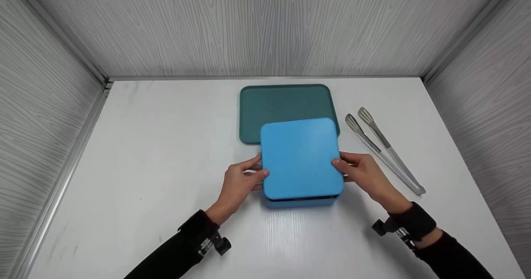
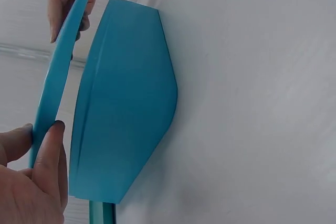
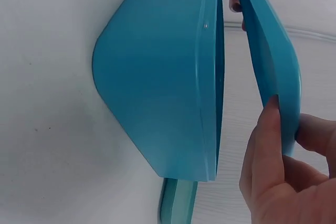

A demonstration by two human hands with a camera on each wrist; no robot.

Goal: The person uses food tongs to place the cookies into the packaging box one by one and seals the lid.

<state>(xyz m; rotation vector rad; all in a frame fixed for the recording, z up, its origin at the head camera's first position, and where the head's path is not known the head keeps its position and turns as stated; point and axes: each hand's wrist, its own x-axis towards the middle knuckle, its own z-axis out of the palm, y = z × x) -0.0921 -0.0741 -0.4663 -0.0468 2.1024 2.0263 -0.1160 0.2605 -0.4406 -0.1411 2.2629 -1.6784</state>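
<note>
A flat blue lid [image 1: 302, 158] with rounded corners is held up over a blue box [image 1: 300, 203]. My left hand [image 1: 242, 179] pinches its left edge, thumb on top and fingers below. On the opposite edge my right hand [image 1: 363, 173] pinches it the same way. In the left wrist view a gap shows between the lid [image 2: 60, 72] and the box [image 2: 126, 98], which stands on the table. From the right wrist the lid [image 3: 273, 51] also appears apart from the box's rim [image 3: 210, 87]. The box's inside is hidden.
Behind the box lies a dark green tray [image 1: 286, 104], partly covered by the lid in the head view. Metal tongs [image 1: 388, 150] lie spread on the white table [image 1: 166, 146] to the right. Grey wood-grain panels [image 1: 265, 30] rise at the back and both sides.
</note>
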